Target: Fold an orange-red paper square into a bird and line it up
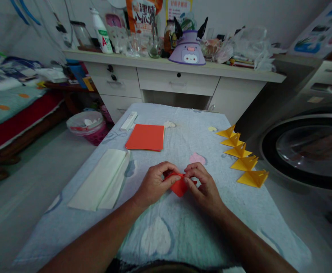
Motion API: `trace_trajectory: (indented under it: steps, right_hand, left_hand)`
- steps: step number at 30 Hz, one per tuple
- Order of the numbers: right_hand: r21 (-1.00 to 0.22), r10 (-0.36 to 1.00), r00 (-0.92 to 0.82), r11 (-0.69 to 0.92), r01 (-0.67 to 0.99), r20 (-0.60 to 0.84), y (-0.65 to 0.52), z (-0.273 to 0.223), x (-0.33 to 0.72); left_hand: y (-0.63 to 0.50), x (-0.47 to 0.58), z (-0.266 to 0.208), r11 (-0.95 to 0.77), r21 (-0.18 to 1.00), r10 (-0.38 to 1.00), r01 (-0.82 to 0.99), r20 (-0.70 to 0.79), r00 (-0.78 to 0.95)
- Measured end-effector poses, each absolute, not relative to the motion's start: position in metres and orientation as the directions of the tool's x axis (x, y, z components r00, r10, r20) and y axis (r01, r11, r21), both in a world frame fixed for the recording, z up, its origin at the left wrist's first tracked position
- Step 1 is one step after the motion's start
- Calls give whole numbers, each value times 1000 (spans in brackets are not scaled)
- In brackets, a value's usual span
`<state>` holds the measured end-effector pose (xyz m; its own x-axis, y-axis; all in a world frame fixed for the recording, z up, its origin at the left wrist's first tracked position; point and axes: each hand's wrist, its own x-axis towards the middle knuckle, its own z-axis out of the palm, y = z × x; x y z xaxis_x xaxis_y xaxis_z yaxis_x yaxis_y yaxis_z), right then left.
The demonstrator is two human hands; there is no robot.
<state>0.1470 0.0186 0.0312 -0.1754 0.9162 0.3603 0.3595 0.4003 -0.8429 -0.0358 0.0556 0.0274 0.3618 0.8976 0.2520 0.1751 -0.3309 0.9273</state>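
Between my two hands is a small piece of folded red paper (pixel 180 188), its lower corner pointing toward me. My left hand (pixel 158 182) pinches its left edge between thumb and fingers. On the other side, my right hand (pixel 202 185) grips the right upper edge with thumb and fingertips. Part of the paper is hidden behind the fingers. Beyond my left hand lies a stack of square red paper (pixel 145 137). Several folded yellow paper pieces (pixel 241 151) with raised points stand in a row along the table's right side.
A folded pale sheet (pixel 100 180) and a slim white box (pixel 129 121) lie on the left of the cloth-covered table (pixel 160 235). A lined waste bin (pixel 88 127) stands left on the floor; a washing machine (pixel 319 125) is at right. Behind is a cluttered counter (pixel 154 64).
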Motion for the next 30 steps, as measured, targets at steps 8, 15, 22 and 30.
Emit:
trace_trajectory:
  steps: [8,15,22,30]
  right_hand:
    - [-783,895,-145,441,439,423,21,35,155]
    - [-744,881,-149,462,482,450,22,35,159]
    - [-762,888,-155,452,464,432,21,35,160]
    - [-861,915,-66,398,316,399,20,31,164]
  left_hand:
    - [58,-39,24,-156,985,946,78,126,299]
    - [57,-37,27,-102,994,951,39,86,298]
    - [57,-38,28,-91,996,955,0,87,283]
    - [61,-38,25,8,985,980,-171,26,195]
